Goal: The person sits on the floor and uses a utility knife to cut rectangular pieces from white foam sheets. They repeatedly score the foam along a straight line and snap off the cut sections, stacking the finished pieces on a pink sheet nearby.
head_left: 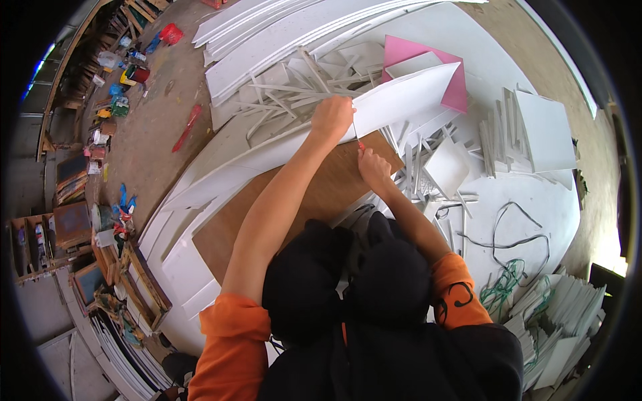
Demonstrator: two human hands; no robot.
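Observation:
A long white sheet (pixel 408 93) stands tilted on its edge in front of me, running from lower left to upper right. My left hand (pixel 333 119) is closed at the sheet's upper edge, its fingers curled over it. Just nearer to me, my right hand (pixel 375 167) is wrapped round a thin tool with a red handle (pixel 361 144). Its slim shaft points up along the sheet's face toward my left hand; whether it is a knife I cannot make out. Beneath my forearms lies a brown board (pixel 294 207).
White offcut strips (pixel 294 93) pile up behind the sheet, beside a pink panel (pixel 455 80). Long white sheets (pixel 267 47) are stacked at the far side. White pieces (pixel 542 134) stand at the right, with black cord (pixel 498 245) nearer. Green string (pixel 505 284) lies at lower right.

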